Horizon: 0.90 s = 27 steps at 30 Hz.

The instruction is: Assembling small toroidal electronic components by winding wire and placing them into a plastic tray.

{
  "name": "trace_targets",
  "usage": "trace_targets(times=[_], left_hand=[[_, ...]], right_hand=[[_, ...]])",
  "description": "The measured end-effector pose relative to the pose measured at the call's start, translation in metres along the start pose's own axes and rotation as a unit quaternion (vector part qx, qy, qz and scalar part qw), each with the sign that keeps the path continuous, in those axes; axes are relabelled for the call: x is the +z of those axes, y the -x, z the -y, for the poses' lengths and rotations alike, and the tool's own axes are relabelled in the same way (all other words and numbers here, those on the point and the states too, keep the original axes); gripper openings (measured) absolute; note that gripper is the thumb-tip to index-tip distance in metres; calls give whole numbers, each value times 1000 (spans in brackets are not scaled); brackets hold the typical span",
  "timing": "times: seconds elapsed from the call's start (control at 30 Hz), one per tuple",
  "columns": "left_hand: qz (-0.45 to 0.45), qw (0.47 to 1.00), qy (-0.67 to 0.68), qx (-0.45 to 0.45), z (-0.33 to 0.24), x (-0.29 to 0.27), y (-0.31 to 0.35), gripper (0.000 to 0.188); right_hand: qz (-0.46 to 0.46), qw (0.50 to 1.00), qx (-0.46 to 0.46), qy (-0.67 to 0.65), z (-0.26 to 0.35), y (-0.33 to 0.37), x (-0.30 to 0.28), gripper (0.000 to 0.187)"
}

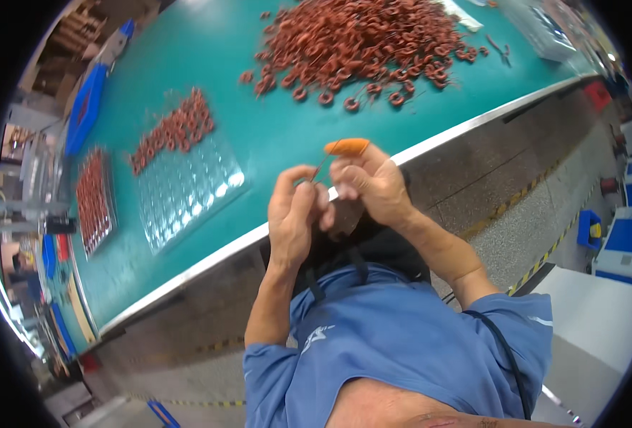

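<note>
In front of the table's edge, my left hand (293, 217) is closed in a pinch on a thin reddish-brown wire (321, 167). That wire runs up to my right hand (379, 187), whose orange-covered index finger (347, 148) it crosses. The right fingers are curled closed around the wire's upper end. Whether a ring coil hangs on the wire inside my fingers is hidden. Beyond my hands, a big pile of reddish-brown ring coils with wire leads (359, 46) lies on the green table (273, 132).
A clear plastic blister tray (187, 189), partly filled with coils (177, 128), lies left of my hands. Another tray full of coils (96, 196) sits further left, near a blue bin (86, 107). Pliers (500, 50) and clear trays (544, 32) lie at the far right.
</note>
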<state>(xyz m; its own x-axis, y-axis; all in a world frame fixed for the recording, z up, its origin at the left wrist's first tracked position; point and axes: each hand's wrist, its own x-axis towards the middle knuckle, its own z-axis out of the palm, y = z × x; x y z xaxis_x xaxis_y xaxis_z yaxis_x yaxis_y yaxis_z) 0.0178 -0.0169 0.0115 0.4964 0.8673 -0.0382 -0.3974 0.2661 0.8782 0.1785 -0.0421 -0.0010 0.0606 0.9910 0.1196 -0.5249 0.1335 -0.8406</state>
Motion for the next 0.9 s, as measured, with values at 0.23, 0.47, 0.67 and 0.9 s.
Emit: trace_targets(times=[0.23, 0.47, 0.67, 0.9], left_hand=[[13, 998, 56, 0, 5, -9, 8, 29], [-2, 998, -24, 59, 12, -7, 17, 20], [58, 997, -48, 30, 8, -21, 15, 19], [24, 995, -64, 79, 9, -25, 14, 17]], right_hand=[[-40, 997, 36, 64, -16, 2, 6, 28], [-69, 938, -95, 326, -8, 7, 25, 19], [-26, 983, 12, 180, -1, 1, 23, 19], [-70, 965, -14, 254, -5, -7, 18, 28]])
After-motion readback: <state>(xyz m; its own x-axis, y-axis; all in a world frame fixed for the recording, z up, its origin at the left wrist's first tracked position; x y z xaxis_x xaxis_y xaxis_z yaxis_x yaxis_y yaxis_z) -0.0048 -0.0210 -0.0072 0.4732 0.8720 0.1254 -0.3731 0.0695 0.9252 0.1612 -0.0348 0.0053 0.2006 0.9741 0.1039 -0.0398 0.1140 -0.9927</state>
